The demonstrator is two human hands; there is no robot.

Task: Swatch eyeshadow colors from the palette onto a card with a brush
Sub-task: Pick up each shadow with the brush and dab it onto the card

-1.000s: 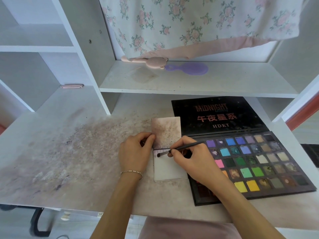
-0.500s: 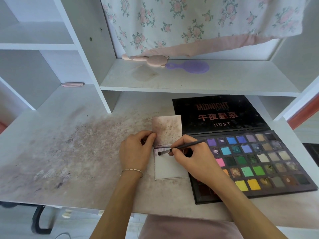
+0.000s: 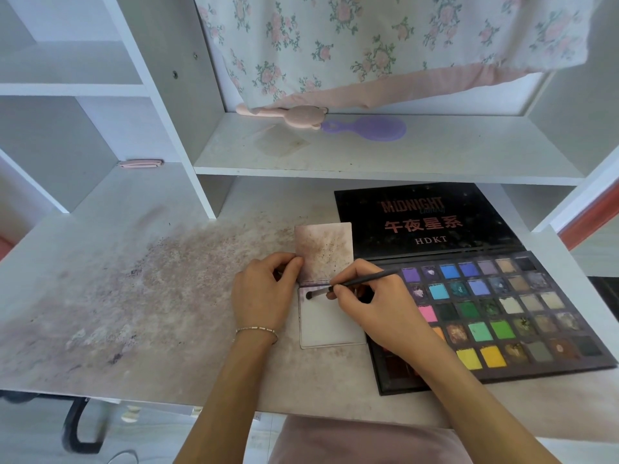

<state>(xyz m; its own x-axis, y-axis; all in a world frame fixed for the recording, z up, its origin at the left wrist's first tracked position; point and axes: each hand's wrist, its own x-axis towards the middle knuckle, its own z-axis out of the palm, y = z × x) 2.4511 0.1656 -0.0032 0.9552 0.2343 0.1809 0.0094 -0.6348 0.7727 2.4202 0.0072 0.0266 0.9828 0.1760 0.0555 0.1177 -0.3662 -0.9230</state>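
Two hands are working at my worktop [image 3: 100, 296]: my left hand [image 3: 264, 296] is pinching the card [image 3: 331, 323] steady while my right hand [image 3: 375, 306] is gripping the brush [image 3: 355, 283], handle slanting rightward toward the palette [image 3: 502, 316], tip touching the card's upper-left corner.
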